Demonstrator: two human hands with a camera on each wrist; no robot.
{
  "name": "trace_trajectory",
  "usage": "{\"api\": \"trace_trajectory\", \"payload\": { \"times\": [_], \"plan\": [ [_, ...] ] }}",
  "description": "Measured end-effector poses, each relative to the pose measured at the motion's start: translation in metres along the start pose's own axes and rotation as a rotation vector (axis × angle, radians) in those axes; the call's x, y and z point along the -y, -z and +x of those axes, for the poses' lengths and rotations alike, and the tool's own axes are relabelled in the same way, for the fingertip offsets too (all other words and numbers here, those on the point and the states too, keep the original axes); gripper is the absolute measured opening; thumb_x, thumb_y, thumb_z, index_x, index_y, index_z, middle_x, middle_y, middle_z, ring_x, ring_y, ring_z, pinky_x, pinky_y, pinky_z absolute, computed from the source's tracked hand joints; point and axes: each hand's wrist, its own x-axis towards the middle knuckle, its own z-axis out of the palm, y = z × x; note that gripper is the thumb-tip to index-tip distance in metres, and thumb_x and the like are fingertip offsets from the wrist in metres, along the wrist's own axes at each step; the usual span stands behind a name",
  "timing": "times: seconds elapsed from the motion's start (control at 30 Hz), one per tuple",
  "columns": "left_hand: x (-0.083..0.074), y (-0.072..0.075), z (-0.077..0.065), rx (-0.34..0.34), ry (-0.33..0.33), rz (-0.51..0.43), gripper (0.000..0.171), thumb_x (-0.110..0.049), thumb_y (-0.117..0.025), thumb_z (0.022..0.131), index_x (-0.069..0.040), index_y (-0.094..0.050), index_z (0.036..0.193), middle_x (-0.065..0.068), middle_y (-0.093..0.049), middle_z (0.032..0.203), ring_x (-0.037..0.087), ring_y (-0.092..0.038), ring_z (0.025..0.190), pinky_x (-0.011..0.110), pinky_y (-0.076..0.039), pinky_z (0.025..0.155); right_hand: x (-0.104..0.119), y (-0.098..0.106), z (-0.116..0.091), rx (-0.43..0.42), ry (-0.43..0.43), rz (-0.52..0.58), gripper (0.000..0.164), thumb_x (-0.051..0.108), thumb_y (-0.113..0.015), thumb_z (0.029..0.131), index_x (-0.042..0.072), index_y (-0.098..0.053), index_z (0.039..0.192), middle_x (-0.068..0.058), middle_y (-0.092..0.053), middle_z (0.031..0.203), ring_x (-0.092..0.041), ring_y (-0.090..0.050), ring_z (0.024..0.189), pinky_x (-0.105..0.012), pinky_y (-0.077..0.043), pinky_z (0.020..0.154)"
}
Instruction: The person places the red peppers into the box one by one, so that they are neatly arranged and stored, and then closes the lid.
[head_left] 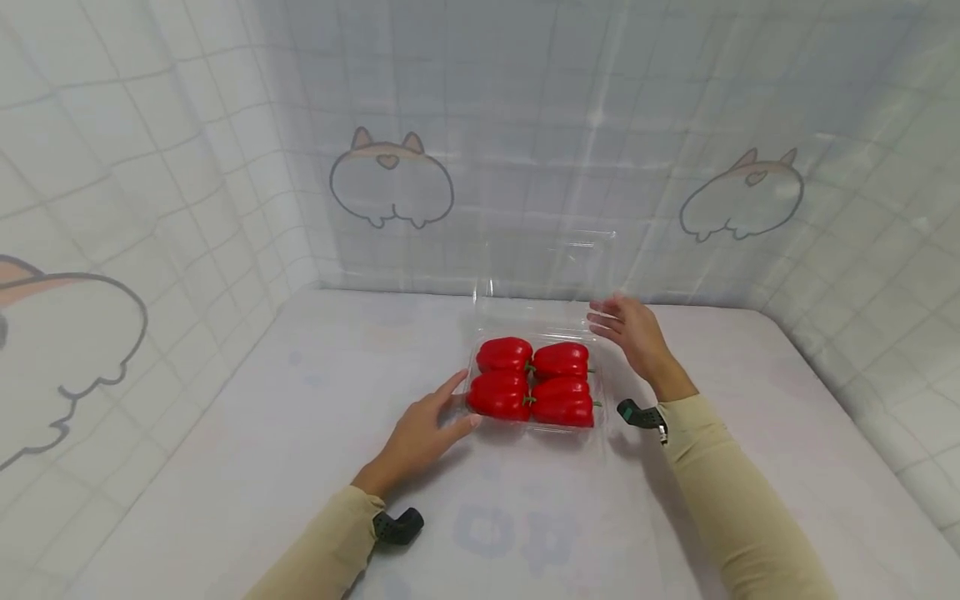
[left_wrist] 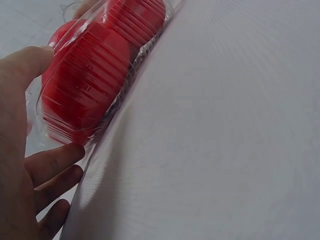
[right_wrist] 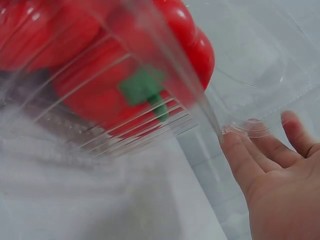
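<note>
Several red bell peppers (head_left: 498,396) with green stems sit in two rows inside a clear plastic clamshell container (head_left: 558,428). Its transparent lid (head_left: 543,275) stands raised at the back, hinged along the far edge. At the container's near left corner is my left hand (head_left: 420,429), thumb at the front and fingers along the left side. In the left wrist view, the thumb and a fingertip touch the plastic wall (left_wrist: 55,132). My right hand (head_left: 633,333), fingers extended, is by the lid's right edge; in the right wrist view, its fingertips (right_wrist: 232,137) touch the clear plastic there.
The container rests on a white-covered table (head_left: 360,358). Behind it and on both sides hang pale grid-patterned curtains (head_left: 525,108) with cartoon animal drawings. A dark strap device sits on each wrist, such as the left wrist device (head_left: 399,527).
</note>
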Motion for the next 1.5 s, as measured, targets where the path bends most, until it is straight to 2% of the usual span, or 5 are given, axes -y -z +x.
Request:
{"api": "trace_trajectory", "payload": {
  "times": [0.1,0.3,0.47,0.7,1.5],
  "plan": [
    [-0.002,0.0,0.001,0.009,0.014,-0.017,0.08,-0.055,-0.07,0.088,-0.041,-0.032,0.156,0.0,-0.055,0.145,0.027,-0.048,0.135,0.061,-0.044,0.102,0.003,0.001,0.0,0.009,-0.002,-0.001,0.063,0.043,-0.033,0.109,-0.012,-0.032,0.138,-0.031,-0.04,0.149,-0.043,-0.046,0.134,-0.044,-0.043,0.105],
    [-0.004,0.002,0.002,0.029,0.049,-0.032,0.079,-0.053,-0.071,0.087,-0.042,-0.033,0.155,0.0,-0.054,0.146,0.026,-0.048,0.135,0.061,-0.044,0.102,0.005,0.002,0.0,0.044,-0.017,-0.04,0.067,0.05,-0.028,0.108,0.006,-0.022,0.158,-0.026,-0.037,0.154,-0.041,-0.044,0.137,-0.047,-0.04,0.109],
    [-0.006,0.001,0.006,0.052,0.064,-0.054,0.08,-0.054,-0.071,0.087,-0.043,-0.031,0.156,0.0,-0.053,0.148,0.027,-0.046,0.137,0.063,-0.043,0.102,0.006,0.006,-0.001,0.058,-0.015,-0.061,0.065,0.051,-0.026,0.108,0.013,-0.022,0.161,-0.026,-0.035,0.156,-0.042,-0.042,0.138,-0.047,-0.039,0.109],
    [-0.009,0.002,0.011,0.07,0.081,-0.058,0.08,-0.051,-0.073,0.087,-0.042,-0.032,0.155,0.002,-0.056,0.144,0.027,-0.047,0.135,0.064,-0.044,0.1,0.009,0.007,-0.002,0.062,-0.013,-0.073,0.068,0.052,-0.027,0.108,0.011,-0.019,0.161,-0.025,-0.035,0.156,-0.04,-0.041,0.139,-0.048,-0.037,0.111],
    [0.006,-0.004,0.008,0.018,-0.024,-0.084,0.075,-0.056,-0.065,0.09,-0.041,-0.032,0.156,0.001,-0.062,0.136,0.028,-0.047,0.134,0.064,-0.04,0.104,0.016,0.001,-0.017,0.029,0.002,-0.026,0.062,0.047,-0.033,0.108,-0.005,-0.043,0.142,-0.029,-0.044,0.146,-0.036,-0.046,0.134,-0.044,-0.039,0.111]
  ]
}}
